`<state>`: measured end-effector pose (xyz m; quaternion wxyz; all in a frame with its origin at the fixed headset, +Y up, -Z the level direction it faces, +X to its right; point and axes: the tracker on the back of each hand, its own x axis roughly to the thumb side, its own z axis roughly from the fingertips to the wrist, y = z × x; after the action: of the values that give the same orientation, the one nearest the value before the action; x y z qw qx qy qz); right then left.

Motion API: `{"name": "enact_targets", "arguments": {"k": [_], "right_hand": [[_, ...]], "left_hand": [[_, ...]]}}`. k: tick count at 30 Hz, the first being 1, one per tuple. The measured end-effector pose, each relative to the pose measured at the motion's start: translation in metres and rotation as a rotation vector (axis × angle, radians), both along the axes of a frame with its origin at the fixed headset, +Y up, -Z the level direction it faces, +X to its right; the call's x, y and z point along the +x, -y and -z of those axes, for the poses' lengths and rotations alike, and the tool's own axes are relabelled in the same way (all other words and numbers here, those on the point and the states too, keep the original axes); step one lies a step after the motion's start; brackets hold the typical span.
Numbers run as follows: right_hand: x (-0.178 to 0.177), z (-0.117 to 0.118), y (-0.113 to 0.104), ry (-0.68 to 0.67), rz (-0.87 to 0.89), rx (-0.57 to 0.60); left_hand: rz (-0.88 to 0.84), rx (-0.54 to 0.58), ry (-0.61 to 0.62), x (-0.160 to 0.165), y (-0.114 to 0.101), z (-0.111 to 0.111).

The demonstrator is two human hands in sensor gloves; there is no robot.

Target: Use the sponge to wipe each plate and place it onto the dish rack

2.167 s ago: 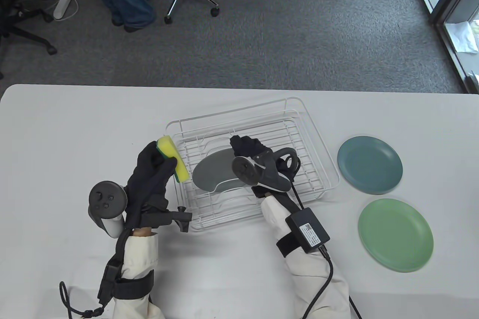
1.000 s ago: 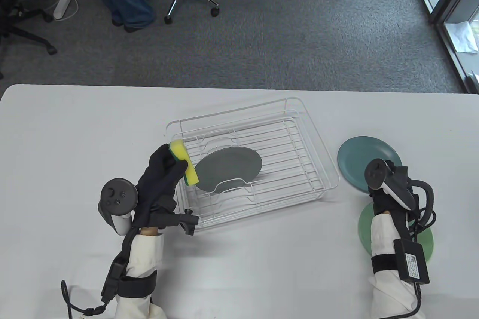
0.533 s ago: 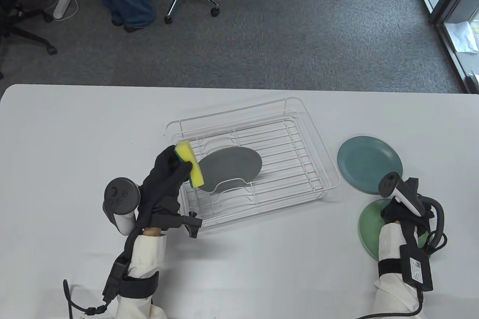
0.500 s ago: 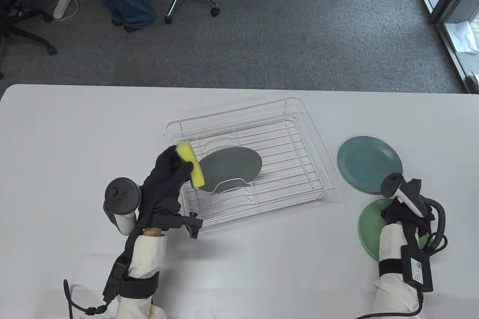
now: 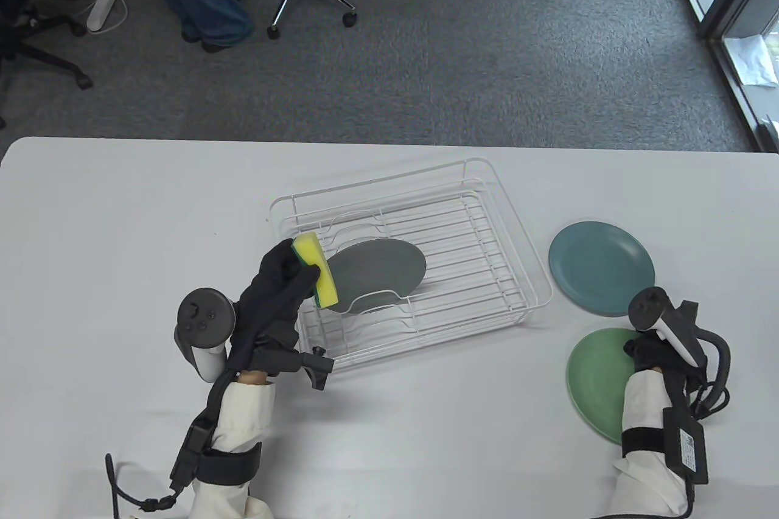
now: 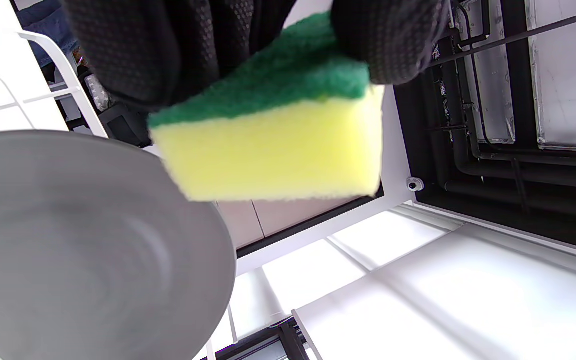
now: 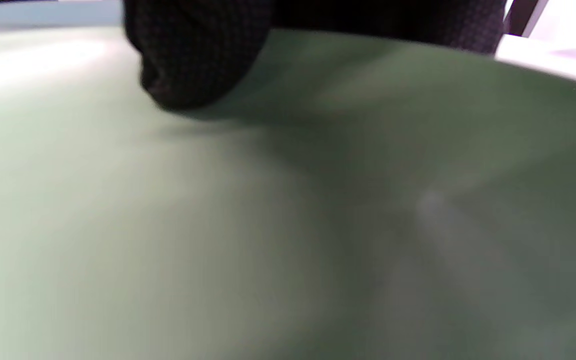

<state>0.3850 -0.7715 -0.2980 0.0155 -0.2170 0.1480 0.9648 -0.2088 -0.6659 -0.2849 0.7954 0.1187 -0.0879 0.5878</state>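
1 of 3 plates done: grey plate (image 5: 377,269) stood in dish rack (image 5: 517,251); right hand (image 5: 654,351) fingers gripped green plate (image 5: 593,382) near counter's right front edge, blue plate (image 5: 599,266) untouched, left hand (image 5: 277,288) clutching sponge (image 5: 316,269).

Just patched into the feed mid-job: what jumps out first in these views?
The yellow-and-green sponge, pinched in the left hand over the near-left corner of the white dish rack, stands out, right beside the grey plate propped on edge in the rack. To the right of the rack, the right hand is on the green plate, with the teal plate lying flat just beyond it.
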Motion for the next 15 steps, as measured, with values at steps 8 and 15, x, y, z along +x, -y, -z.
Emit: {"name": "enact_targets", "arguments": {"k": [8, 15], "right_hand": [[0.000, 0.004, -0.017, -0.170, 0.412, 0.070], [-0.024, 0.015, -0.040, -0.268, 0.507, 0.128]], "left_hand": [[-0.006, -0.004, 0.001, 0.000, 0.000, 0.000], [-0.010, -0.006, 0.016, 0.003, 0.001, 0.001]]}}
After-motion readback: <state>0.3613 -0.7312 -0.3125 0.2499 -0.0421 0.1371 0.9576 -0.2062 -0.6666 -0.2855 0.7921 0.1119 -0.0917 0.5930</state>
